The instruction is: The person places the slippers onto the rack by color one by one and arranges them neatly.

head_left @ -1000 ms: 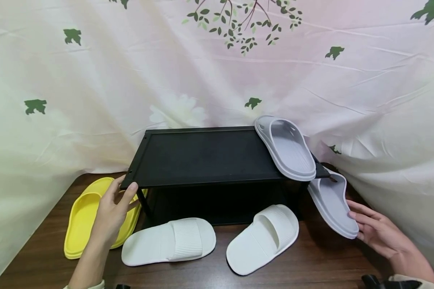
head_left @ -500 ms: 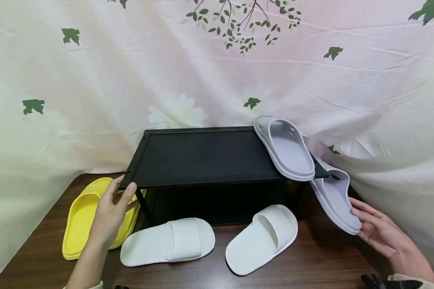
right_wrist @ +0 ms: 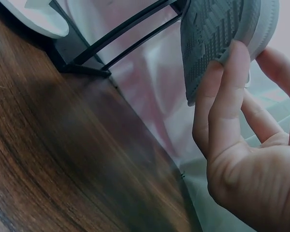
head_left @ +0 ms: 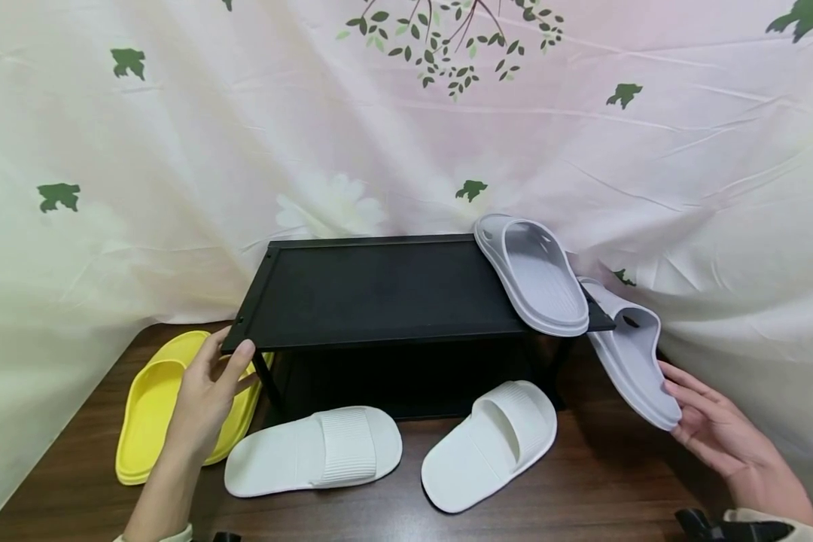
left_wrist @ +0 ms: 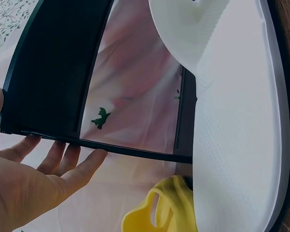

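At the right, my right hand [head_left: 728, 433] pinches the heel end of a pale grey slipper [head_left: 630, 369]. That slipper is tilted beside the rack's right end, its toe partly hidden by the top shelf. Its patterned sole [right_wrist: 210, 41] faces the right wrist camera, thumb and fingers on opposite sides of the heel. The matching grey slipper [head_left: 549, 290] rests on the top right of the black two-tier shoe rack [head_left: 373, 293]. My left hand [head_left: 203, 399] holds the rack's front left corner, the thumb at the front edge and fingers along the end [left_wrist: 135, 152].
A pair of yellow slippers [head_left: 150, 421] lies left of the rack, partly behind my left hand. Two white slippers, one sideways [head_left: 278, 459] and one slanted [head_left: 464, 470], lie before the rack on the wooden table [head_left: 610, 482]. A patterned cloth [head_left: 393, 150] hangs behind.
My right hand has raised the grey slipper and shifted it slightly right and away along the rack's end. My left hand stays on the rack's corner.
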`<control>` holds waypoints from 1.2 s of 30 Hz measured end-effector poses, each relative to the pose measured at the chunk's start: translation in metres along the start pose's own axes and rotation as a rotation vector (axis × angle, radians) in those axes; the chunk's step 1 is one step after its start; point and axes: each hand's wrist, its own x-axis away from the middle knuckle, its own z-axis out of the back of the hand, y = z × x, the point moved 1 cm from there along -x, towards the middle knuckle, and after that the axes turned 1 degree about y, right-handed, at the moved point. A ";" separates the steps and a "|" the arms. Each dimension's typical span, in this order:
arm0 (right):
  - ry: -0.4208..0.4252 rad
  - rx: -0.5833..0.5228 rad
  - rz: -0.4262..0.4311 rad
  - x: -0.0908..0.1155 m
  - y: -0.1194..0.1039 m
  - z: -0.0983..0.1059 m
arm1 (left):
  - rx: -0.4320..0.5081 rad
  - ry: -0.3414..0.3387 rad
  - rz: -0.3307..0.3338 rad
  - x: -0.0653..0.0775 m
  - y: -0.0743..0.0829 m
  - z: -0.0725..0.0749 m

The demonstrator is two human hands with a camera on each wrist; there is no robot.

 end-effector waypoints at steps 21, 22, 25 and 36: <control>-0.007 -0.040 0.044 0.000 -0.006 -0.011 | 0.009 -0.007 -0.008 -0.001 0.000 0.000; -0.006 -0.046 0.044 0.000 -0.007 -0.012 | 0.012 -0.006 -0.006 -0.001 0.000 0.000; -0.006 -0.063 0.046 0.000 -0.007 -0.013 | 0.016 -0.004 -0.006 -0.001 0.000 0.001; -0.018 -0.094 0.065 0.000 -0.010 -0.019 | 0.026 -0.005 -0.006 0.000 0.001 0.000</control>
